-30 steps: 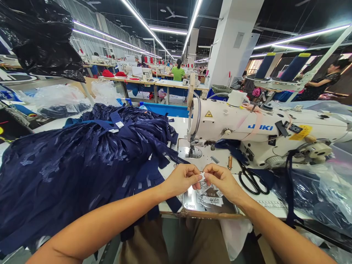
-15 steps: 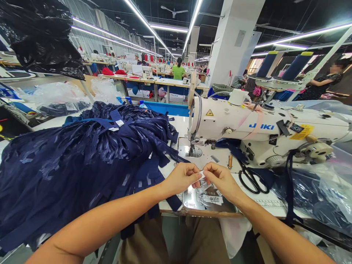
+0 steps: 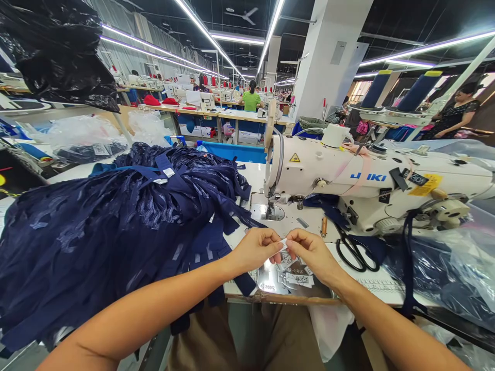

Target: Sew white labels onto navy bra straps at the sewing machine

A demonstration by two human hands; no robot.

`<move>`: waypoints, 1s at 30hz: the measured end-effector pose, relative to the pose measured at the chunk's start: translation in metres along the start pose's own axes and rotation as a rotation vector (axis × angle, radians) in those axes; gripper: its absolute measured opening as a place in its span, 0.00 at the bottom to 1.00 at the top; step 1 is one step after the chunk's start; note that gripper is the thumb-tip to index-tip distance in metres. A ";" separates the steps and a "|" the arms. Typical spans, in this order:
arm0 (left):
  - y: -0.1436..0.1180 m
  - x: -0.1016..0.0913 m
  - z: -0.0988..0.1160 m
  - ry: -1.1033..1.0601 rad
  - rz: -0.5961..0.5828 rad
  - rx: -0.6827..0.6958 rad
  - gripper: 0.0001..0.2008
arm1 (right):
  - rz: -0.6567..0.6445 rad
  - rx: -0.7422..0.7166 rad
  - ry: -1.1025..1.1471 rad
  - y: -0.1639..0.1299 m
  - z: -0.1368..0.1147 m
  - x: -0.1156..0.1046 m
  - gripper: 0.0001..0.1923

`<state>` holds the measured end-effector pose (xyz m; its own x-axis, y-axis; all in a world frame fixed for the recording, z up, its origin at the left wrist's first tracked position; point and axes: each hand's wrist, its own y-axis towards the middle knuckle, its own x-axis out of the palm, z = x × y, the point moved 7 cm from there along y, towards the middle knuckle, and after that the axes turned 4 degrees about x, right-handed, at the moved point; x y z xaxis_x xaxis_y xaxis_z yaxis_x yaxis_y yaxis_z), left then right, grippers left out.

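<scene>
Head cam: white desk in a big sewing hall, lit by ceiling tubes; wide column behind, person in green seated further back. Navy fabric pile fills the desk's L side, strips hanging past the front edge. White sewing machine takes the R, w/ blk scissors & clear plastic bag in front of it. Hands nearly tip to tip, pinched narrow: L hand & R hand hold a small white label btwn them, above the metal plate. Loose printed labels lie on plate, nr front edge. Room: slim bare strip btwn pile & machine head; some plate L of labels; ruled strip below scissors. Pile & machine hem hands in either side.
</scene>
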<state>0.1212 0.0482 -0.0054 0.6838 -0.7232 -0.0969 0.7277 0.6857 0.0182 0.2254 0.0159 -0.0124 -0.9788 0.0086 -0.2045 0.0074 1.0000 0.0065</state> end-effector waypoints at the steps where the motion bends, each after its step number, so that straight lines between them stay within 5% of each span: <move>1: 0.000 0.000 0.001 0.002 0.002 0.005 0.14 | 0.007 0.002 0.004 0.000 0.000 0.000 0.12; 7: -0.001 -0.001 0.003 -0.032 0.010 -0.007 0.12 | -0.011 0.003 0.034 0.000 0.001 0.001 0.11; 14: -0.002 0.000 -0.008 -0.139 -0.065 -0.095 0.12 | -0.161 -0.392 -0.362 -0.012 -0.025 -0.001 0.17; 21: -0.004 0.007 -0.008 -0.196 -0.171 -0.130 0.13 | -0.192 -0.499 -0.437 -0.017 -0.038 0.003 0.11; 25: -0.005 0.005 -0.008 -0.212 -0.144 -0.133 0.13 | -0.134 -0.431 -0.361 -0.013 -0.032 -0.001 0.11; 30: -0.002 0.000 -0.006 -0.130 -0.046 -0.077 0.13 | 0.010 -0.087 -0.079 -0.002 -0.007 -0.011 0.12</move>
<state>0.1195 0.0467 -0.0114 0.6550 -0.7549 0.0342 0.7553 0.6527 -0.0599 0.2349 0.0135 -0.0031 -0.9595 0.0220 -0.2808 -0.0044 0.9957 0.0930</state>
